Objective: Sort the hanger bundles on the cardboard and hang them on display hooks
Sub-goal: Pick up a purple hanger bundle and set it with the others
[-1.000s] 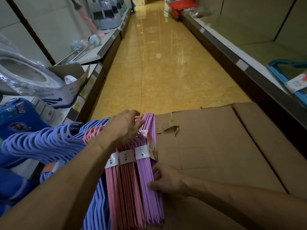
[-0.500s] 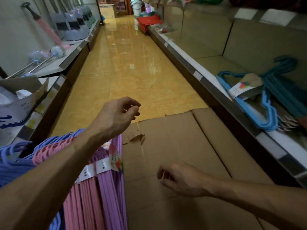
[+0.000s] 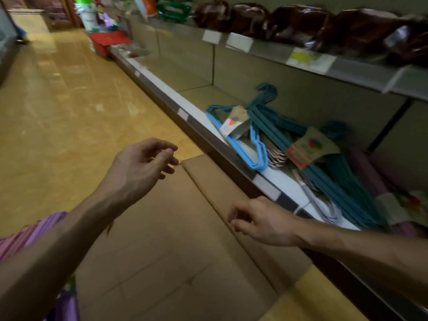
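Currently, both hands are held above the flattened cardboard [image 3: 162, 262], which lies on the tiled floor [image 3: 58, 126] alongside the lower shelf [image 3: 273, 179]. The left hand [image 3: 139, 167] hovers over the far edge of the cardboard, palm down, fingers loosely curled and spread; its grip is wide and holds nothing. The right hand [image 3: 261, 221] is positioned nearer the shelf edge, above a fold line in the cardboard. Its fingers are curled inward with thumb and forefinger close together; the grip is narrow, and whether it pinches anything cannot be told.

Pink and purple hanger bundles [image 3: 27, 230] lie at the left edge of the cardboard, partly hidden behind the left forearm. More purple hangers show at the bottom left corner.

On the lower shelf, to the right of the hands, lie teal hanger bundles [image 3: 333, 172] with paper labels, and a light blue hanger bundle [image 3: 252, 156] rests just beside them, nearer the shelf front. A purple bundle [image 3: 368, 170] lies further right on the same shelf. The upper shelf [image 3: 324, 63] carries dark brown wrapped goods [image 3: 298, 22]. The view is blurred.
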`<state>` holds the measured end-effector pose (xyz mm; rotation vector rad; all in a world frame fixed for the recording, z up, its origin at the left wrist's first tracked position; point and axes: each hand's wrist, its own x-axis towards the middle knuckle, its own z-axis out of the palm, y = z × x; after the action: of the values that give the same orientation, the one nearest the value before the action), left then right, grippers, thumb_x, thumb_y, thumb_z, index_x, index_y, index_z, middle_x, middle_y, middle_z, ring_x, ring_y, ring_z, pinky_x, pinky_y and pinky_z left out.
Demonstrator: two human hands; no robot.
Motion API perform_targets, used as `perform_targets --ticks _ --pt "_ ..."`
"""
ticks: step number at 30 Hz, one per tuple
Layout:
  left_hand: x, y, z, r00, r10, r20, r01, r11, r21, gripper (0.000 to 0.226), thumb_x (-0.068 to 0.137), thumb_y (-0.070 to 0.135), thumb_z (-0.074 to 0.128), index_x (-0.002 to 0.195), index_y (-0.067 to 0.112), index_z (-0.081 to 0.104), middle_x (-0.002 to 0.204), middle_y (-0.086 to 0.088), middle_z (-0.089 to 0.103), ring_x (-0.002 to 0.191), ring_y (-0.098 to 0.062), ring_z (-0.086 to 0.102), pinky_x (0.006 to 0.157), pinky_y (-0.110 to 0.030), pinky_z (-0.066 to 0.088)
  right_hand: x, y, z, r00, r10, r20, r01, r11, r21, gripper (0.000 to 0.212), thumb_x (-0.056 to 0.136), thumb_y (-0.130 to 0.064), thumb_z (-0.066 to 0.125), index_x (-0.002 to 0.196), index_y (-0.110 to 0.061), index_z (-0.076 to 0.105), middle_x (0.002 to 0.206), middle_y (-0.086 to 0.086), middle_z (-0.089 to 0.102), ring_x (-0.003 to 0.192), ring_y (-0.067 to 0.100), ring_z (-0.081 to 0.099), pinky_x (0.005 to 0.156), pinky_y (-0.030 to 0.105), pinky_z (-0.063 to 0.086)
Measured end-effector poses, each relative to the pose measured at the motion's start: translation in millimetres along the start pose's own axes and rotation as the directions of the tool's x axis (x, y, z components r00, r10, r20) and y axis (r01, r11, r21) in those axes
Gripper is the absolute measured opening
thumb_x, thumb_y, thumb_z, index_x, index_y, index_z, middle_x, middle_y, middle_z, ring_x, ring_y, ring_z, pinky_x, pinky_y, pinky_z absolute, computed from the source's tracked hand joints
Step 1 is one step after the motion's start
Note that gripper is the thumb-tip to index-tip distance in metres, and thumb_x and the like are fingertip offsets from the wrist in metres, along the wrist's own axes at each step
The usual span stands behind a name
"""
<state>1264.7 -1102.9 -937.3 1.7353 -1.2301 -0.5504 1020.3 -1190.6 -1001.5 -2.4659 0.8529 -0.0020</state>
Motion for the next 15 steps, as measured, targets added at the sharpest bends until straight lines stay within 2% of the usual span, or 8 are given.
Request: perform_targets --ticks 4,7,11,15 --pt "8 13 37 0.999 0.023 0.044 -0.020 0.998 -0.056 0.019 0.101 0.025 0.051 0.111 0.025 0.066 0.093 0.005 0.072 0.085 -0.008 0.069 0.077 -0.028 0.057 -29 35 -21 0.988 0.117 -0.098 -0.115 0.993 0.024 0.015 0.099 -0.031 0.055 0.106 -0.026 0.066 0.089 -0.012 0.071 0.082 -0.002 0.063 0.074 0.017 0.051" --pt "15 23 68 0.996 0.050 0.071 -0.042 0.993 -0.106 0.018 0.100 0.025 0.051 0.107 0.027 0.067 0.090 0.005 0.071 0.080 -0.006 0.069 0.073 -0.027 0.057 -54 58 -34 0.967 0.181 -0.180 -0.180 0.983 0.017 0.013 0.097 -0.030 0.056 0.104 -0.027 0.067 0.090 -0.014 0.070 0.082 -0.003 0.061 0.070 0.011 0.044" --pt "23 36 118 0.988 0.068 0.142 -0.038 0.979 -0.201 0.018 0.101 0.020 0.052 0.105 0.021 0.069 0.085 0.002 0.072 0.077 -0.010 0.070 0.069 -0.025 0.058 -92 86 -50 0.933 0.281 -0.225 -0.281 0.959 0.032 0.014 0.098 -0.031 0.056 0.105 -0.026 0.067 0.091 -0.014 0.068 0.083 -0.003 0.062 0.070 0.014 0.047" --pt "27 47 165 0.971 0.073 0.227 -0.001 0.954 -0.300 0.017 0.100 0.016 0.053 0.102 0.017 0.070 0.082 0.000 0.072 0.077 -0.019 0.069 0.065 -0.023 0.057 -132 115 -65 0.862 0.409 -0.299 -0.415 0.909 0.046 0.014 0.099 -0.030 0.057 0.109 -0.026 0.066 0.096 -0.016 0.067 0.086 -0.005 0.062 0.075 0.018 0.051"
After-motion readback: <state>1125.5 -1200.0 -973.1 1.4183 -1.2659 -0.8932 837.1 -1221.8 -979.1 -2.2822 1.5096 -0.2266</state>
